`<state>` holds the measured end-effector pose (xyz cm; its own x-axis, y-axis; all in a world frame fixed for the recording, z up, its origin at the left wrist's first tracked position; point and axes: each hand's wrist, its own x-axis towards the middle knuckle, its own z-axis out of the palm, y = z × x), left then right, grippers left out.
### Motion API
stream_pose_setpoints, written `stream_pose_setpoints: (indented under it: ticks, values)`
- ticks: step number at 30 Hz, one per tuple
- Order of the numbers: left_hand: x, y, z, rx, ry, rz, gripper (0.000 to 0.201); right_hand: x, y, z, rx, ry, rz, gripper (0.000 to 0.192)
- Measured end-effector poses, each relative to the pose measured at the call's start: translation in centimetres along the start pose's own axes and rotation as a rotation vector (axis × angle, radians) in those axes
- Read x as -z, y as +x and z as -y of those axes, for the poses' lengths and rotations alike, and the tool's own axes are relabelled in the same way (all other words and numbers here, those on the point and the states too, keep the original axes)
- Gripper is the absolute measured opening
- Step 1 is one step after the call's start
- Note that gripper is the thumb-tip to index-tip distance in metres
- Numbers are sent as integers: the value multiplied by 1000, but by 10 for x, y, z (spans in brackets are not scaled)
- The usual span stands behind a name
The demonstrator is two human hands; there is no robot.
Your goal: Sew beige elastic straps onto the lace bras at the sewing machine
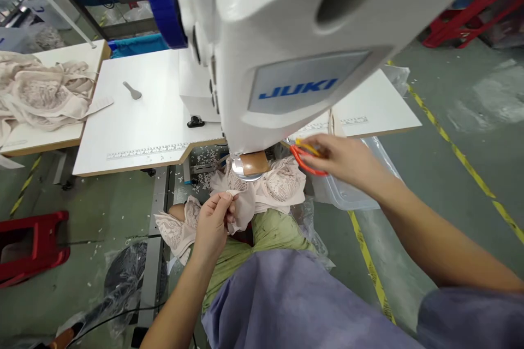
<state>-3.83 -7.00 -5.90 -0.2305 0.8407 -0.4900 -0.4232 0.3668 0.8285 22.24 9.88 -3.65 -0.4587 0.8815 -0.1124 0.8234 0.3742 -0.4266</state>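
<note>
A white JUKI sewing machine [286, 38] fills the upper middle of the head view. Under its front hangs a beige lace garment [282, 185], draped down over my lap. My left hand [215, 221] pinches an edge of that garment just below the machine. My right hand [344, 161] is at the machine's right side and grips small orange-handled scissors [305, 161] with a yellow part, close to the lace.
The white sewing table [139, 120] carries a printed ruler along its front edge and a small grey tool [132, 90]. A pile of beige lace pieces [41, 92] lies on a table at left. A clear plastic bin [352, 191] sits below my right hand. A red stool [33, 245] stands on the floor at left.
</note>
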Motion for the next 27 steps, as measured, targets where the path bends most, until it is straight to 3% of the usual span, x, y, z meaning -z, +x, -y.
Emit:
stream_pose_setpoints:
  ticks: [3,5,9,11,13,15,16,17,19,21,22,24,27]
  values:
    - [-3,-3,-13,107,24,154,30,10,18,10,122,-139,-219,37]
    - [-5,-6,-22,207,62,294,28,0,7,30,266,-75,-237,37]
    - [-12,-7,-31,330,246,551,24,-43,-29,67,670,122,181,25]
    - [-12,-6,-27,230,421,476,24,-59,-33,65,673,183,235,27]
    - [-7,-7,-15,-13,554,187,18,-65,-29,50,509,233,139,25]
    - [-1,-11,7,-252,570,-110,20,-61,-23,32,234,315,3,24]
    - [-1,-13,20,-296,536,-155,26,-58,-22,26,85,410,-46,28]
    - [-2,-16,34,-279,480,-109,31,-56,-22,23,-52,553,-63,32]
    - [-14,-22,63,-71,257,189,52,-53,-26,27,-272,942,2,39]
    - [-34,-29,86,122,-16,407,70,-55,-38,42,-431,1296,195,42]
    - [-43,-33,94,153,-130,429,78,-57,-45,51,-496,1423,304,43]
    - [-57,-40,103,97,-235,312,91,-60,-61,69,-606,1610,453,43]
    - [-55,-48,100,-33,-43,74,101,-64,-81,86,-722,1879,451,32]
